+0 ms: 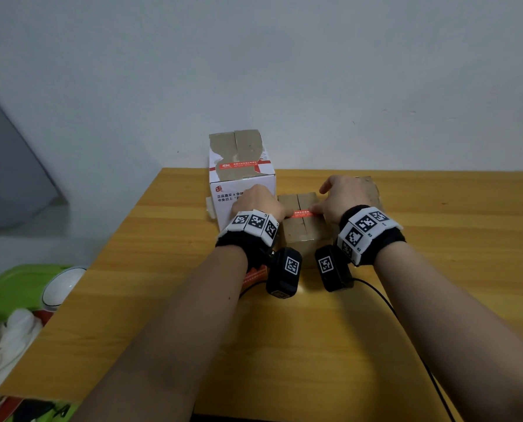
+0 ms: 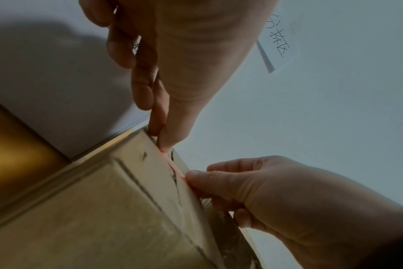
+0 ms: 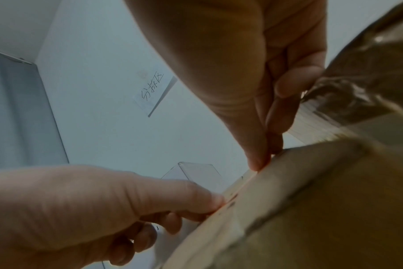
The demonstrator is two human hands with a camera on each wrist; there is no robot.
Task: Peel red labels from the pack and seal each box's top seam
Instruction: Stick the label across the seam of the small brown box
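A small brown cardboard box [image 1: 299, 231] stands mid-table between my hands. A red label [image 1: 302, 213] lies stretched across its top seam. My left hand [image 1: 284, 212] pinches the label's left end at the box edge, thumb against forefinger [image 2: 162, 143]. My right hand [image 1: 318, 208] pinches the right end the same way [image 3: 262, 160]. In the left wrist view the label [image 2: 172, 164] runs along the box's top edge between both thumbs. The red label pack [image 1: 254, 277] lies on the table, mostly hidden under my left wrist.
A taller white box [image 1: 242, 184] with a red label [image 1: 239, 166] on its top seam stands behind my left hand. Another brown box [image 1: 371, 187] peeks out behind my right hand. The wooden table [image 1: 436, 269] carries a black cable [image 1: 385, 300]. A green tray [image 1: 13, 287] sits off its left edge.
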